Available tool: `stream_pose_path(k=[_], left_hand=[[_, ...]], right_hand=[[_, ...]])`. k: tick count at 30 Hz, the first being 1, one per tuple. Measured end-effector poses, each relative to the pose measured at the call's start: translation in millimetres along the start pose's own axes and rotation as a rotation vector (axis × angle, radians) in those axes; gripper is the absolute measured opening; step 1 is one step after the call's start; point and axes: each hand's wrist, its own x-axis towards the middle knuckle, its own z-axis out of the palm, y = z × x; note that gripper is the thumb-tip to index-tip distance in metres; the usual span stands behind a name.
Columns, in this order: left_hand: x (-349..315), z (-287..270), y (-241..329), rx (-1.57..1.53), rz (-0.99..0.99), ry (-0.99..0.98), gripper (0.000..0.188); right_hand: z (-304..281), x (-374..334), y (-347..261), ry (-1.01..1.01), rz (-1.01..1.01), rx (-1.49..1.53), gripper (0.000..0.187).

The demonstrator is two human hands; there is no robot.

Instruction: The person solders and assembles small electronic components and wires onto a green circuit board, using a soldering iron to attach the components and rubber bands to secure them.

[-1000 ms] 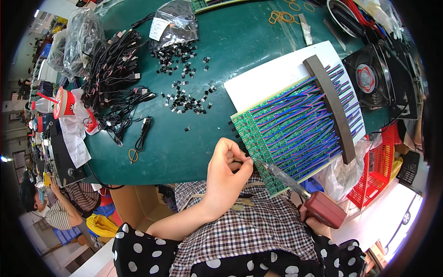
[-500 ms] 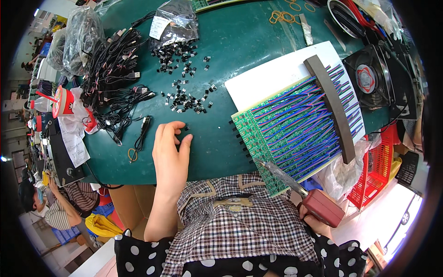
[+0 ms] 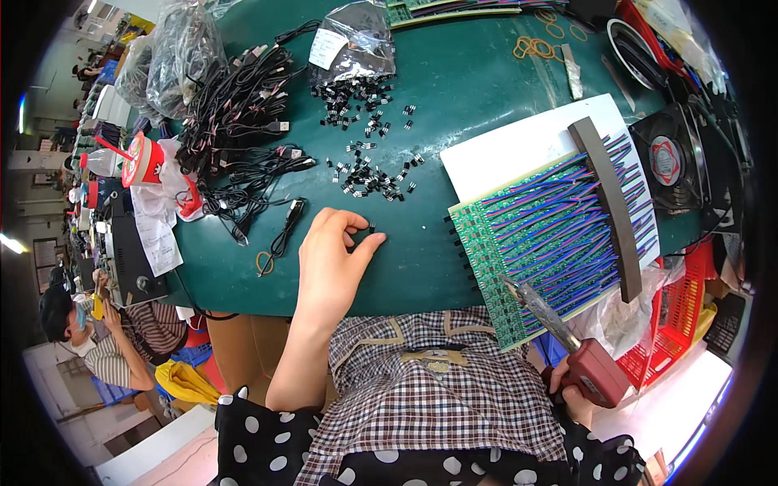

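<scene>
My left hand (image 3: 328,263) rests over the green table, fingers curled. A small black component with metal pins (image 3: 372,228) shows between its index finger and thumb tips. My right hand (image 3: 574,397), partly hidden, grips a soldering gun (image 3: 600,374) with a dark red body. Its metal tip points up and left over the near part of a green circuit board panel (image 3: 478,235). Many blue and red wires (image 3: 551,219) run across the panel. Black parts (image 3: 462,247) stick out along its left edge. A dark bar (image 3: 613,211) lies across the wires.
Loose black components (image 3: 373,178) lie scattered beyond my left hand, below a clear bag (image 3: 352,49). Bundled black cables (image 3: 235,113) and a red cup (image 3: 143,160) are at left. A white board (image 3: 519,146) lies under the panel; a fan (image 3: 668,158) stands at right.
The whole view has shifted, so the table and things on it appear farther right. Both hands keep nearly the same places relative to the panel and the small component.
</scene>
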Motion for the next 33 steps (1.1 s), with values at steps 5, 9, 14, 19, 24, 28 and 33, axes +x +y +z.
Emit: stream_pose_path(k=[5,9,14,19,24,28,33], left_hand=[[5.1,5.3,-0.3,0.041,0.079,-0.002,0.011],[-3.2,2.6,5.2,-0.187,0.099,-0.046,0.006],[-33.5,19.1,26.6,-0.969,-0.258,-0.367,0.009],[-53.1,26.9,46.2,-1.103,-0.392,-0.607,0.012],[-56.2,37.4,54.5,-1.034,-0.302,-0.539,0.017],[-56.7,46.6,56.9,-0.905,-0.238,-0.462,0.020],[-53.0,48.5,58.4,-0.843,-0.218,-0.451,0.023]], right_hand=[[5.6,-4.2,-3.4,0.024,0.048,0.037,0.060],[10.2,-1.8,1.4,0.121,-0.014,0.182,0.041],[12.4,2.4,1.5,0.151,0.003,0.064,0.029],[-0.4,-4.0,10.5,0.113,-0.123,0.104,0.023],[2.4,-2.8,7.2,0.119,-0.065,-0.037,0.029],[-3.6,-9.1,12.8,0.152,0.010,-0.264,0.029],[-3.2,-7.9,11.1,0.066,0.012,-0.159,0.027]])
